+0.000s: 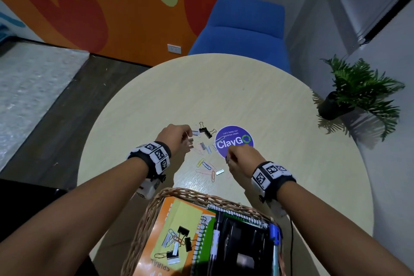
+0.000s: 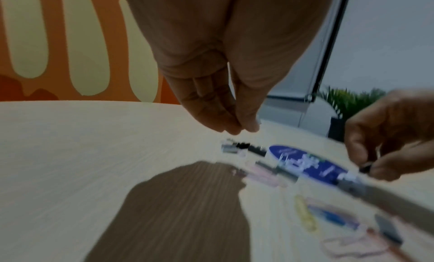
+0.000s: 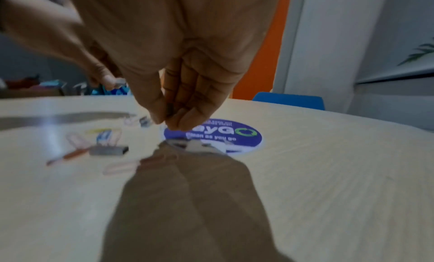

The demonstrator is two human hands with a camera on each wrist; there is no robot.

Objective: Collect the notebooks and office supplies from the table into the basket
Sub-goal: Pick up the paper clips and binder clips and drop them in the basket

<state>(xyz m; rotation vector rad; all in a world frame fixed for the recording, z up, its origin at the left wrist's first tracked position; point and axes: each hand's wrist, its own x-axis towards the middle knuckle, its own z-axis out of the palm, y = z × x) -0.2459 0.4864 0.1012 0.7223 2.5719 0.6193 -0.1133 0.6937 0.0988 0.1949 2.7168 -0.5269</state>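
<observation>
Loose paper clips [image 1: 206, 164], silver clips [image 1: 196, 132] and black binder clips [image 1: 207, 132] lie scattered mid-table, blurred in both wrist views. My left hand [image 1: 186, 139] hovers over their left side, fingertips [image 2: 244, 128] pressed together; the right wrist view shows it pinching a small silver clip [image 3: 118, 82]. Just above the near edge of the pile, my right hand [image 1: 228, 159] is curled and pinches a small dark clip [image 3: 170, 108]. The wicker basket [image 1: 156, 206] at the near edge holds an orange notebook [image 1: 179, 222], a green spiral notebook [image 1: 206, 244], pens and several clips.
A round purple ClayGo sticker [image 1: 235, 141] is stuck to the pale round table [image 1: 201, 87] beside the clips. A blue chair [image 1: 244, 29] stands behind the table. A potted plant [image 1: 358, 92] sits on the floor to the right.
</observation>
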